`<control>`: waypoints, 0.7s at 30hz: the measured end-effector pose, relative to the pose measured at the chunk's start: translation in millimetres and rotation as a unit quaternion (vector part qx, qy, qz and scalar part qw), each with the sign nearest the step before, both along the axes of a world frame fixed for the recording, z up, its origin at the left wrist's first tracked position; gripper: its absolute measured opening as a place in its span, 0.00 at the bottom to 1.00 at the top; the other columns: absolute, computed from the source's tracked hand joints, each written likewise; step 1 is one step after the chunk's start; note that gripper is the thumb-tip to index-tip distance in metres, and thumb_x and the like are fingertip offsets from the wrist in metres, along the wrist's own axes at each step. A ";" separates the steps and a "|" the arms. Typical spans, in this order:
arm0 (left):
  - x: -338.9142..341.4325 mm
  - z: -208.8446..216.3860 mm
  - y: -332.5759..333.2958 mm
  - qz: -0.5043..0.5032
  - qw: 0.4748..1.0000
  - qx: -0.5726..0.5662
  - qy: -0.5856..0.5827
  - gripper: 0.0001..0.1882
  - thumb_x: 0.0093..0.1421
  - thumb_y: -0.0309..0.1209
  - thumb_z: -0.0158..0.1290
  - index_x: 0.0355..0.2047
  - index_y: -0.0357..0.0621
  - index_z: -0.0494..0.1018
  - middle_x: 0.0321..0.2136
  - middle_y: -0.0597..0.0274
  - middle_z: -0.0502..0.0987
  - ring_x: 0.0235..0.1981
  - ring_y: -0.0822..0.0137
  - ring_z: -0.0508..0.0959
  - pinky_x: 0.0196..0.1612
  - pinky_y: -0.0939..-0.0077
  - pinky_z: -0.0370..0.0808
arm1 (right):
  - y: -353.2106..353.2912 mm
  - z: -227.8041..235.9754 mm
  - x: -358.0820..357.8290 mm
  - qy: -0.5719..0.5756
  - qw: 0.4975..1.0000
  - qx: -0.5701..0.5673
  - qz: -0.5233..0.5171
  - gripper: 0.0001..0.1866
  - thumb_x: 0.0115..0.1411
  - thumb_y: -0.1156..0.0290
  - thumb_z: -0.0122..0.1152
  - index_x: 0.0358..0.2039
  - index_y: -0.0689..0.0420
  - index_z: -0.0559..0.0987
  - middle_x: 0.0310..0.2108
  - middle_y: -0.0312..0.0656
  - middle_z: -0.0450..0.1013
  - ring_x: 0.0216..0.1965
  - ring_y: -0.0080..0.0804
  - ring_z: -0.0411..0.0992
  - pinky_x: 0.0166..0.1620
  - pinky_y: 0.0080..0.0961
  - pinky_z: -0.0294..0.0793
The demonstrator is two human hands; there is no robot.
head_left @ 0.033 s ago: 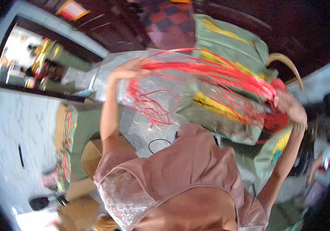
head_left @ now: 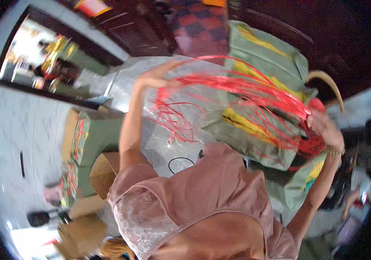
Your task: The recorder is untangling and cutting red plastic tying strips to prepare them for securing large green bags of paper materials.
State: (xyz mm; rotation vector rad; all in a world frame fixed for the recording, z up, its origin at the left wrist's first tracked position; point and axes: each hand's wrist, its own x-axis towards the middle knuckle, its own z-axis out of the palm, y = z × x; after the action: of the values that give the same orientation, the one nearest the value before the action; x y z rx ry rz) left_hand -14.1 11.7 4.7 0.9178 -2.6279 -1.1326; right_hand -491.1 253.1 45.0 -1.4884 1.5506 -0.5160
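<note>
The person's left hand [head_left: 161, 77] and right hand [head_left: 326, 130] are raised well apart, with a long, loose bundle of thin, glossy red strands [head_left: 237, 84] stretched between them. The right hand's fingers are closed on the bundle, beyond the right edge of the near green sack with a yellow band [head_left: 255, 149]. The left hand is held above the grey marbled floor [head_left: 153, 143], its fingers pointing right and the strands running from them. Blur hides the contact there, so I cannot tell whether this hand is closed round the strands or only supporting them.

The bundle spans the gap between the 2 hands, passing over the left edge of the near sack. Below the left hand, loose loops of it hang over the floor, left of that sack; more strands droop in front of the sack and gather below the right hand.

The far green sack with yellow bands [head_left: 265, 54] lies just beyond the near sack. A curved tan strip [head_left: 329, 82] arches by its right edge. A thin black ring [head_left: 170, 160] lies on the floor near the hem of the person's dusty-pink top [head_left: 211, 186]. At the floor's left side are stacked green bundles [head_left: 101, 138] and an open brown cardboard box [head_left: 104, 175].
</note>
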 end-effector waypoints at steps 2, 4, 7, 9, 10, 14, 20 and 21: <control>-39.9 10.6 13.1 -0.091 0.989 -0.096 0.069 0.44 0.47 0.42 0.59 0.59 0.41 0.50 0.56 0.50 0.59 0.58 0.56 0.58 0.58 0.63 0.57 | -25.2 0.4 29.0 0.034 0.996 0.001 0.077 0.14 0.62 0.64 0.44 0.25 0.59 0.68 0.19 0.31 0.62 0.24 0.20 0.58 0.28 0.18 0.60; -109.8 13.8 28.5 -0.134 0.959 -0.178 0.177 0.41 0.48 0.42 0.59 0.56 0.34 0.53 0.54 0.44 0.60 0.56 0.52 0.60 0.56 0.61 0.58 | -47.0 -2.4 55.8 0.025 0.992 -0.032 0.121 0.13 0.62 0.65 0.45 0.24 0.60 0.68 0.19 0.35 0.62 0.23 0.23 0.59 0.28 0.21 0.60; -168.9 14.0 82.9 -0.199 0.925 -0.241 0.215 0.31 0.52 0.44 0.53 0.48 0.33 0.59 0.40 0.41 0.69 0.42 0.46 0.70 0.45 0.58 0.66 | -60.0 -10.6 86.5 0.060 0.979 -0.100 0.166 0.13 0.61 0.65 0.47 0.26 0.62 0.69 0.18 0.37 0.63 0.22 0.28 0.61 0.29 0.27 0.63; -188.1 12.9 101.6 -0.209 0.976 -0.040 0.056 0.21 0.57 0.40 0.48 0.41 0.34 0.62 0.29 0.41 0.72 0.31 0.44 0.73 0.36 0.57 0.69 | -65.7 -14.9 89.6 0.066 0.973 -0.138 0.173 0.12 0.61 0.65 0.47 0.27 0.62 0.70 0.18 0.37 0.63 0.23 0.28 0.61 0.28 0.28 0.63; -189.2 10.5 105.7 -0.211 0.974 -0.043 0.073 0.21 0.57 0.40 0.48 0.41 0.34 0.62 0.29 0.41 0.72 0.31 0.44 0.73 0.36 0.57 0.69 | -66.5 -15.6 85.4 0.028 0.980 -0.075 0.180 0.11 0.61 0.65 0.47 0.30 0.62 0.70 0.19 0.37 0.64 0.23 0.27 0.62 0.29 0.27 0.64; -191.0 -14.5 115.5 -0.178 0.976 -0.124 -0.025 0.11 0.55 0.31 0.44 0.37 0.37 0.64 0.26 0.44 0.72 0.28 0.45 0.73 0.30 0.57 0.70 | -57.4 -42.1 62.4 -0.047 0.939 -0.178 0.290 0.14 0.61 0.63 0.47 0.41 0.61 0.69 0.25 0.35 0.65 0.25 0.20 0.62 0.29 0.22 0.65; -129.0 -50.0 81.7 -0.121 0.981 -0.151 0.030 0.10 0.55 0.29 0.45 0.37 0.42 0.65 0.29 0.45 0.73 0.30 0.46 0.73 0.31 0.56 0.70 | -24.6 -62.1 -23.0 -0.050 0.983 0.050 0.167 0.19 0.62 0.55 0.45 0.40 0.60 0.69 0.26 0.32 0.63 0.26 0.17 0.60 0.28 0.17 0.64; -122.1 -54.9 72.2 -0.097 0.979 -0.169 -0.060 0.08 0.56 0.28 0.45 0.35 0.41 0.65 0.27 0.44 0.72 0.29 0.45 0.73 0.29 0.55 0.68 | -22.6 -68.5 -27.7 -0.039 0.986 0.061 0.151 0.19 0.62 0.55 0.45 0.39 0.60 0.69 0.25 0.32 0.62 0.26 0.17 0.60 0.28 0.17 0.64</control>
State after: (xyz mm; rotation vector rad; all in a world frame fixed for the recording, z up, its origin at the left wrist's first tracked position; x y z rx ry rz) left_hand -136.3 83.9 -50.2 0.6922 -2.9342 -0.6461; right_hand -518.8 230.5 -23.5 -1.5540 1.2449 -0.2944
